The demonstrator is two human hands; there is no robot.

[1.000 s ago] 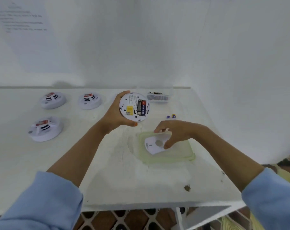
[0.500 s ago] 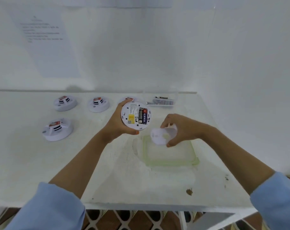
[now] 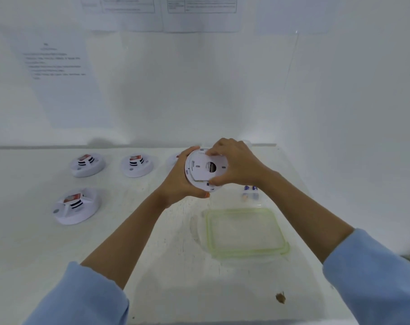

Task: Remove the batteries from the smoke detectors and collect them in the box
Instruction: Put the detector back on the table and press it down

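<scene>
White table (image 3: 47, 266) against white wall (image 3: 199, 90), left hand (image 3: 178, 184) gripping smoke detector (image 3: 205, 187), right hand (image 3: 239, 165) pinching its backplate (image 3: 200, 171)

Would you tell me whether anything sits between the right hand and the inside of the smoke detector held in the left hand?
Yes. A white back plate lies across the back of the smoke detector that the left hand grips; the right hand pinches that plate by its edges. Only its round hole shows the dark interior.
</scene>
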